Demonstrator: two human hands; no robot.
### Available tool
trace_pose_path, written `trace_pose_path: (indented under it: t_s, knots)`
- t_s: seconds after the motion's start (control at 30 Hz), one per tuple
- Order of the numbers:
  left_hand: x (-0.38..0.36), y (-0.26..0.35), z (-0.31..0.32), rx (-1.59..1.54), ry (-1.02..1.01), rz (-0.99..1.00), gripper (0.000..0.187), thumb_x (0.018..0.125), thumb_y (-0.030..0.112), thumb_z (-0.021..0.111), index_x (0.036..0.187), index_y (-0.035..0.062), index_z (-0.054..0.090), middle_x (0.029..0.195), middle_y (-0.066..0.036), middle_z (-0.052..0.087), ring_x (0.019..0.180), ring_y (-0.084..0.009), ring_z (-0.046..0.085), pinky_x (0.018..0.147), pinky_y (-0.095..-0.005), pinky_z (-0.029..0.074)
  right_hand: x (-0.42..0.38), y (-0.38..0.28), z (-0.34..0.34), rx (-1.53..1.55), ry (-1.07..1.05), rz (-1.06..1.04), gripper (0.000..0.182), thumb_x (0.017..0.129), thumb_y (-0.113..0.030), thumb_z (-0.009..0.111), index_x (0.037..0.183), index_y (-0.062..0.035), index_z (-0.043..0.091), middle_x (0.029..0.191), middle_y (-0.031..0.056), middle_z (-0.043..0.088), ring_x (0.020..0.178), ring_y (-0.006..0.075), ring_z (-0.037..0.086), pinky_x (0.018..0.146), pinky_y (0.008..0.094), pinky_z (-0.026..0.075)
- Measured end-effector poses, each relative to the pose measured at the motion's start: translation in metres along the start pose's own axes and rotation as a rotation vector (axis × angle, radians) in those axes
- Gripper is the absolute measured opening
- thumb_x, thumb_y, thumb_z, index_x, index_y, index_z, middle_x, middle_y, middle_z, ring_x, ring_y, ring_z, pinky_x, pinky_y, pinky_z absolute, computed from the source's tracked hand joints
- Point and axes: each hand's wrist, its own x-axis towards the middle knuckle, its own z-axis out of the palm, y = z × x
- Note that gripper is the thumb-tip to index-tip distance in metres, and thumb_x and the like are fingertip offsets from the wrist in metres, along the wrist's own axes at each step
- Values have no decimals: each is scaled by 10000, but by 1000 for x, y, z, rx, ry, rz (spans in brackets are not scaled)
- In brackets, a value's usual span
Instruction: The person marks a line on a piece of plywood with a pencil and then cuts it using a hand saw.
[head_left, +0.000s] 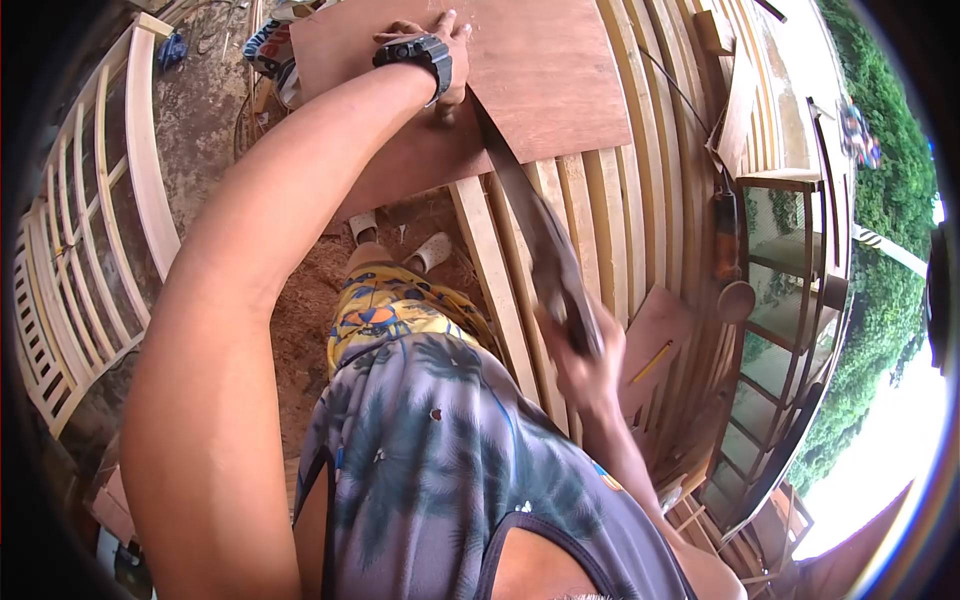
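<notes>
My left hand (pixel 455 65), a dark watch (pixel 415 55) on its wrist, presses on a reddish-brown plywood sheet (pixel 550 85) with fingers spread. My right hand (pixel 582 365) is closed around the handle end of a handsaw (pixel 525 205) and is blurred by motion. The saw's blade runs from that hand up to the plywood, meeting it right beside my left hand. A cut line seems to pass under my left hand, which partly hides it. Long wooden slats (pixel 605 205) lie under the sheet.
On the right, a small wood offcut (pixel 665 320) carries a yellow pencil (pixel 652 362). Farther right lie an orange-and-black power tool (pixel 726 235) and a wooden frame with glass-like panels (pixel 780 230). A slatted wooden frame (pixel 90 230) stands at left. Sawdust (pixel 310 310) covers the ground around my feet.
</notes>
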Motion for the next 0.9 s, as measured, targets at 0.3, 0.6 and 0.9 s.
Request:
trace_pose_path:
  t_s: [0.3, 0.6, 0.9]
  knots:
    - [4, 0, 7, -8, 14, -4, 1094, 765, 234, 801, 1636, 233, 139, 1715, 7, -18, 1367, -692, 246, 1041, -769, 383, 62, 10, 32, 89, 2, -11, 346, 907, -203, 702, 1197, -17, 669, 779, 112, 682, 709, 153, 605, 683, 323, 498]
    - [-1, 1, 2, 21, -20, -38, 1134, 746, 235, 815, 1636, 298, 116, 1715, 31, -25, 1375, -686, 237, 1041, -746, 405, 31, 10, 15, 77, 7, -49, 377, 884, -178, 716, 1218, -10, 666, 746, 74, 619, 673, 129, 552, 638, 300, 474]
    - [-5, 3, -4, -60, -62, -41, 1292, 648, 291, 935, 1635, 306, 101, 1712, 63, -38, 1408, -659, 207, 1081, -735, 374, 26, 36, 13, 81, 18, -50, 352, 845, -132, 673, 1175, -10, 663, 767, 68, 625, 684, 127, 569, 648, 301, 480]
